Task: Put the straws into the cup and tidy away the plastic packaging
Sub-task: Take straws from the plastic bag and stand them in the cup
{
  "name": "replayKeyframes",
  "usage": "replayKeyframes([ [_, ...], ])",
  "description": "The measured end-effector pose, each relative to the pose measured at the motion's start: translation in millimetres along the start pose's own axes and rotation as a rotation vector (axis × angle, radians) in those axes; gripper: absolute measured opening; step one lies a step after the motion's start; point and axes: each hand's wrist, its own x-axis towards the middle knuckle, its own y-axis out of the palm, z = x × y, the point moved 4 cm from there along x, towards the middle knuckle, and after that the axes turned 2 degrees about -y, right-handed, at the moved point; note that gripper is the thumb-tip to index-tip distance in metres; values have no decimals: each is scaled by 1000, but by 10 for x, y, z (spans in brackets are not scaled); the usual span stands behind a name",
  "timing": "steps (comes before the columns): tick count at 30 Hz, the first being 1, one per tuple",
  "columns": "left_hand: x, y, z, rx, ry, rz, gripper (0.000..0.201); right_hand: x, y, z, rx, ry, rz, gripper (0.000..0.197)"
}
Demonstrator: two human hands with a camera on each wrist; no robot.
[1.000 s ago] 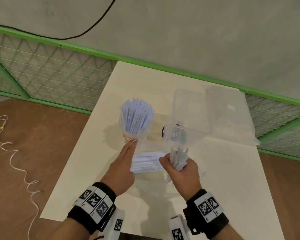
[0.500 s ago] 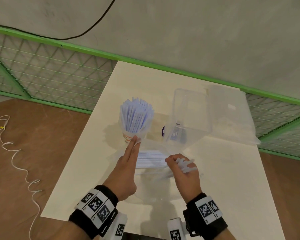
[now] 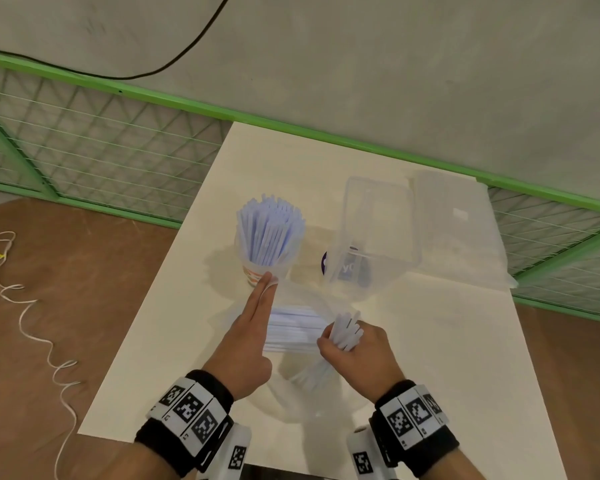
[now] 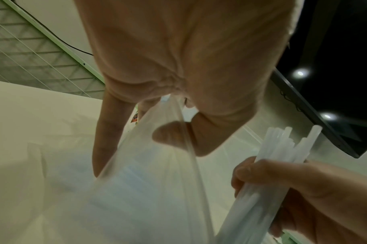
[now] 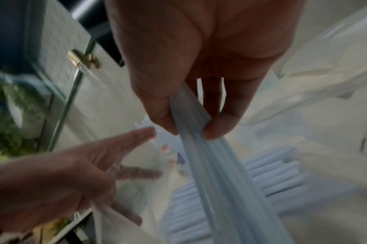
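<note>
Though blurred, straws (image 5: 216, 165) in right hand (image 3: 357, 355)

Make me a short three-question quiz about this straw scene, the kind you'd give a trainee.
1. True or false: the cup already holds a bunch of straws.
2. Which hand grips a bundle of straws?
A. the left hand
B. the right hand
C. neither
3. Fill in: the left hand holds the thin clear plastic ____, which still has straws lying inside.

Key
1. True; they stand upright in it.
2. B; the bundle sticks out above the fist. The left hand's fingers are stretched out along the packaging.
3. bag, the straws' packaging; more straws show in the right wrist view.
</note>
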Motion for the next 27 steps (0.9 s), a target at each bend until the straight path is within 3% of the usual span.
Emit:
replayKeyframes([
  [6, -14, 4, 47, -28, -28, -11, 109, 124, -200, 238, -1, -43, 34, 16],
  [11, -56, -21, 98, -46, -43, -9, 109, 350, -693, 934, 258, -183, -32, 8],
  [16, -92, -53, 64, -55, -66, -19, 106, 710, -962, 1561, 275, -357, -28, 7],
  [21, -132, -66, 50, -83, -63, -9, 106, 1167, -833, 1712, 176, -357, 19, 4],
  [27, -150, -63, 51, -80, -53, -11, 106, 1475, -508, 1548, 50, -300, 57, 8],
])
